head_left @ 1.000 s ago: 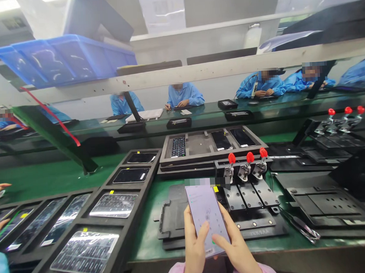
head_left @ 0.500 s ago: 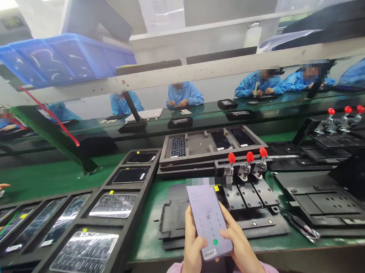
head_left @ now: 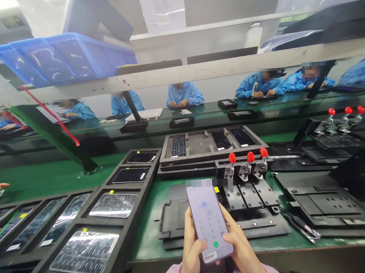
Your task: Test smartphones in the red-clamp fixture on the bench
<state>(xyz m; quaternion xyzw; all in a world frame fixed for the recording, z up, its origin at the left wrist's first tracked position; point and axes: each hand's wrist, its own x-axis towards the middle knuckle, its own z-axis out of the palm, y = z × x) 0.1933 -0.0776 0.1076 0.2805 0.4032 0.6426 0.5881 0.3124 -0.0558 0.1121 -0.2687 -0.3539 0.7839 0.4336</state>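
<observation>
Above the front edge of the green bench mat (head_left: 145, 240), a smartphone (head_left: 209, 224) is clasped along its long sides by the left hand (head_left: 191, 254) and right hand (head_left: 241, 247). Its long axis points away, top leaning slightly left over a black jig plate (head_left: 171, 222); green mat separates it from a black tray of phones (head_left: 103, 228) at left.

Nothing legible on the smartphone (head_left: 209, 224) screen

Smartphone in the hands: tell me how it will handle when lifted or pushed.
The smartphone looks stiff, a flat rigid slab. Its glossy glass face is probably slippery and fragile. Lying flat, it seems unlikely to roll.
</observation>
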